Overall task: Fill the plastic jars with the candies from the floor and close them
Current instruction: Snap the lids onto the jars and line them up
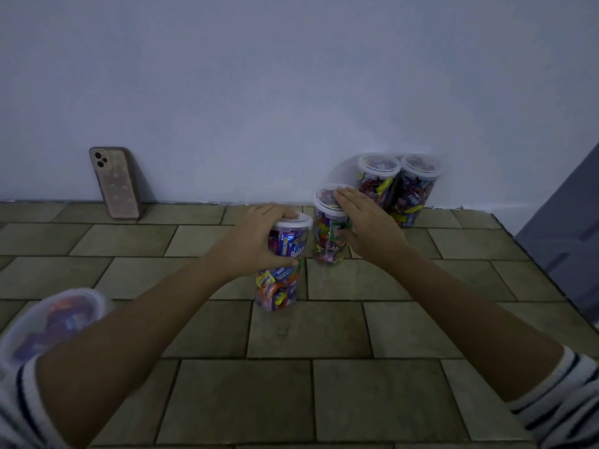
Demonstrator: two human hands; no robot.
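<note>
My left hand [256,236] grips the front jar [278,286] near its top: the fingers curl over the white lid [295,222] and the thumb lies across the clear wall. The jar stands on the tiled floor [324,335], packed with wrapped candies [275,277]. Just beside it, a little farther back, stands the middle jar [324,246], also full and lidded. My right hand [366,222] is on it, with the fingers nearly straight across its lid and the thumb pressed against its side, so the jar sits between thumb and palm. I cannot tell whether the two jars touch.

Behind my right hand, the back-left jar [377,183] and back-right jar [418,189] stand side by side against the wall [291,92], both full, with lids on. A fifth jar [55,319], blurred, is at the lower left, partly behind my left forearm. A phone [115,183] leans upright on the wall, well apart to the left. Striped sleeves [564,403] show at both lower corners.
</note>
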